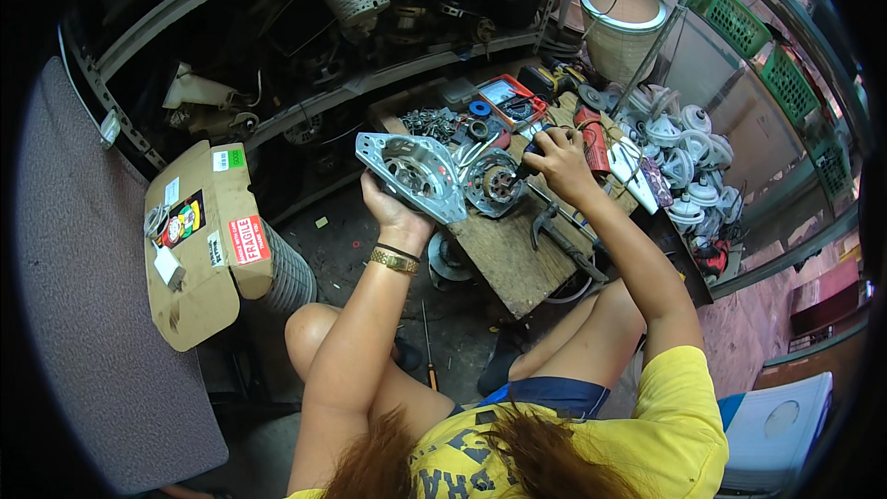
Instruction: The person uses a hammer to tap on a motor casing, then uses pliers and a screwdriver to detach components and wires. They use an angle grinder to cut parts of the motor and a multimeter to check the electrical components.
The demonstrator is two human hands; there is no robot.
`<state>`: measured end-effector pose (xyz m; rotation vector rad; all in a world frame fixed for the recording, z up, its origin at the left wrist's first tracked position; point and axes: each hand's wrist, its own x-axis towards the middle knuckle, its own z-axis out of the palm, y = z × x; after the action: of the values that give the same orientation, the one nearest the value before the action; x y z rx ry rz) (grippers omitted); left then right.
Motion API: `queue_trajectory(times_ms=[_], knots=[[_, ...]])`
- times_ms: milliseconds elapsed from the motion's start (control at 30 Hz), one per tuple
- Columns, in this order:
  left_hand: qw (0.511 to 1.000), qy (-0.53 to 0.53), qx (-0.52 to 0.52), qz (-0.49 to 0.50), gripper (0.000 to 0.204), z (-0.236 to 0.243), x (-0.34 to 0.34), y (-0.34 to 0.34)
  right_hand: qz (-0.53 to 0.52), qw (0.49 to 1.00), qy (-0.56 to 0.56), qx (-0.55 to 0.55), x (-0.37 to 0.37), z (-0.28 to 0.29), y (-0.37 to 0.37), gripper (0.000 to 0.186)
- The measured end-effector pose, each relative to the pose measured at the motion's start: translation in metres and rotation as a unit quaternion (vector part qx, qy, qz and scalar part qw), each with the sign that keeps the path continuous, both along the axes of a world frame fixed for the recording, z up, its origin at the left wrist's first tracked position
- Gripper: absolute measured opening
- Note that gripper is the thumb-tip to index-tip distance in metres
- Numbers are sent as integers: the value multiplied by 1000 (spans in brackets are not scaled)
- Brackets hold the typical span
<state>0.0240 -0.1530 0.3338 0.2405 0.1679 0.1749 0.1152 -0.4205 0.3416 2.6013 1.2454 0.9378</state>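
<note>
Left hand (392, 205) grips housing (413, 166), centre frame. Right hand (561, 161), nearer the motor (490, 187), clasps dark tool (529, 157) slanting down-left; motor just left of that hand.

There is room to pass over the near corner of the wooden table (527, 286), with the hammer (575, 251) obstructing its right side and the motor part (491, 194) blocking farther back.

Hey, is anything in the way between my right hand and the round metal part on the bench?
Nothing visible blocks it. Only the dark tool held in your right hand lies between, pointing toward the round metal part. The hammer lies nearer to you on the bench, off that line.
</note>
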Motion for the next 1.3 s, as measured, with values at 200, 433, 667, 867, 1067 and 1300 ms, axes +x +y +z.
queue_trajectory(times_ms=[200,433,667,867,1067,1300], knots=[[1000,2,-10,-3,58,-1,0,-1,-28,999,5,-20,8,-5,-5,23],[1000,-3,-11,-5,59,-4,2,-2,-64,998,3,-12,5,-13,-24,21],[1000,3,3,-7,58,-5,2,-6,-173,984,2,41,6,-15,-32,21],[1000,3,-9,-18,62,-8,3,-6,-263,962,-48,57,25,-19,-41,52],[1000,11,2,-11,61,-8,4,-7,-230,972,-7,51,21,-20,-38,22],[1000,2,0,-14,56,-10,6,-8,-205,978,33,14,21,-22,-48,51]])
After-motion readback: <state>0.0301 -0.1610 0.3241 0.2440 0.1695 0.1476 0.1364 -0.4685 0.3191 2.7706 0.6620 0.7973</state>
